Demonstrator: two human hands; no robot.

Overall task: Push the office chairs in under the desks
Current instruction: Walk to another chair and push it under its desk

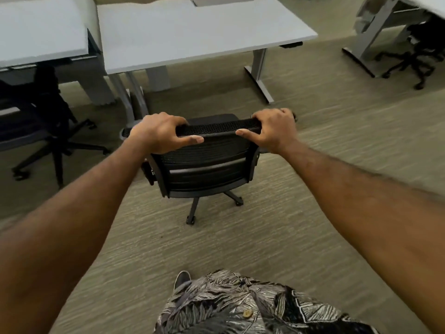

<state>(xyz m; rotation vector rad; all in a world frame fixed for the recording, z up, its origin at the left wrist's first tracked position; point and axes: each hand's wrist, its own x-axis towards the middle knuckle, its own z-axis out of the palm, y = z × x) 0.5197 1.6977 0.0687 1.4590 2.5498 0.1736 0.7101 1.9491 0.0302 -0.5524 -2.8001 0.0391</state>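
Head view: both hands on the top rail of a black mesh-backed office chair, which stands on the carpet in front of the middle white surface, its seat not yet under it. Left hand wraps the rail's left corner, fingers over the far side, thumb along the near face; grip closed on the rail. Right hand does the same at the right corner, grip likewise pinching the rail.

Handling, as a judgement: chair rides on casters, so it should roll with a light, even push; carpet will add some drag. Mesh back looks flexible, its frame stiff, so the rail is the sensible place to hold. Holding both corners gives steering, since a caster base tends to swivel off line. Nothing fragile here.

Surroundings: the opening under this surface lies between its left leg and its right leg with a long floor foot. A grey panel or block sits under the left part; cannot tell how far it intrudes. Chair seems roughly centred on the gap. Armrests could catch the surface edge if set high; height cannot be judged.

A second chair stands out from the left surface, well apart. A third chair is tucked under the surface at far right.
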